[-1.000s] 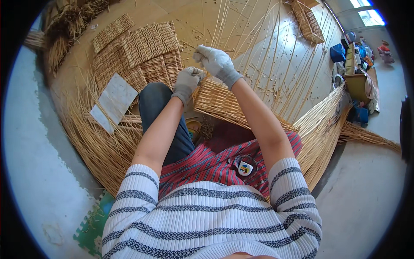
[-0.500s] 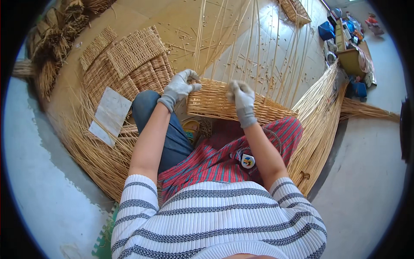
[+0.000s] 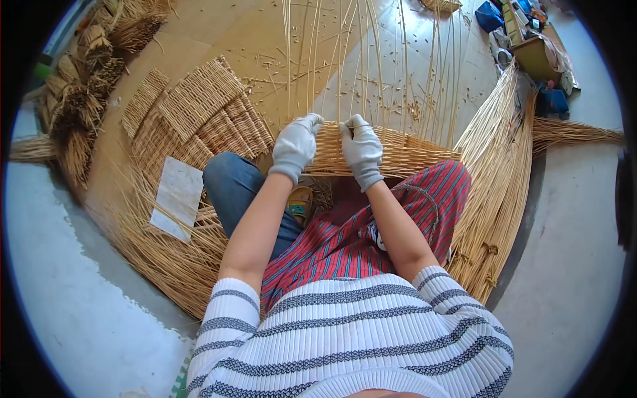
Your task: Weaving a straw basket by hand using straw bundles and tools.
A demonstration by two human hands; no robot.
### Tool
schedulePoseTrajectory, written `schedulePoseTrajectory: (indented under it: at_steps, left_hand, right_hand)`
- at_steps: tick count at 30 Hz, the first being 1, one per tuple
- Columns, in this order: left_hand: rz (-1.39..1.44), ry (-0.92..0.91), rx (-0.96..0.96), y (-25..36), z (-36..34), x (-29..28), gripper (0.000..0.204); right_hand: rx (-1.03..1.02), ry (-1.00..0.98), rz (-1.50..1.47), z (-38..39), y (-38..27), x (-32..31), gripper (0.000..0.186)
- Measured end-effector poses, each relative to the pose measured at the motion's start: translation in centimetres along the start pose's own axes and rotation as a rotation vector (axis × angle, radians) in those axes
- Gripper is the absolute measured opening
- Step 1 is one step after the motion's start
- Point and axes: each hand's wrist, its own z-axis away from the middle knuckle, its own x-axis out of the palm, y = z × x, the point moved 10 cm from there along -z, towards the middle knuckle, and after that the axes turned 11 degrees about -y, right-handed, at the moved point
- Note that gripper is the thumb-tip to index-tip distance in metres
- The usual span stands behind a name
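Note:
A part-woven wicker panel [image 3: 415, 147] lies across my knees, with long thin willow-like rods [image 3: 375, 73] standing up from its far edge. My left hand [image 3: 296, 147], in a pale work glove, is closed at the panel's upper left part, fingers curled over the far edge. Close to its right, my right hand [image 3: 362, 151], gloved too, grips the same edge with its thumb side toward the left hand. Whether a single weaving strand is pinched in either hand is hidden by the fingers. The panel's left end is mostly covered by the left hand.
Finished woven panels [image 3: 202, 99] are stacked on the floor at the left, near a pale flat board [image 3: 178, 199]. Loose rods [image 3: 152, 245] spread at the left, and a long bundle [image 3: 494, 179] lies right. Offcuts litter the floor beyond. A wooden bench [image 3: 536, 56] stands far right.
My right hand has come left and down onto the panel's edge, close to the left hand. My left hand has shifted right along the edge. The view has tilted slightly.

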Motion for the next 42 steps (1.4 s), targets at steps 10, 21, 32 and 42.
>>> schedulePoseTrajectory:
  at_steps: [10, 21, 32, 42]
  left_hand:
    - [0.122, -0.074, -0.132, -0.6, -0.4, 0.0, 0.017]
    - [0.149, -0.118, 0.01, -2.7, -2.8, 0.9, 0.016]
    - [-0.297, -0.015, 0.018, 1.4, -0.9, 0.4, 0.028]
    - [0.125, 0.808, -0.008, -3.8, 8.0, -5.1, 0.027]
  right_hand:
    - [-0.259, 0.24, -0.101, 3.3, -2.9, -0.9, 0.019]
    - [-0.658, -0.072, 0.196, 5.0, -5.7, 4.9, 0.036]
    - [-0.576, -0.976, 0.404, 14.1, -5.3, 5.4, 0.036]
    - [-0.422, -0.13, -0.108, -0.2, -15.5, -2.2, 0.02]
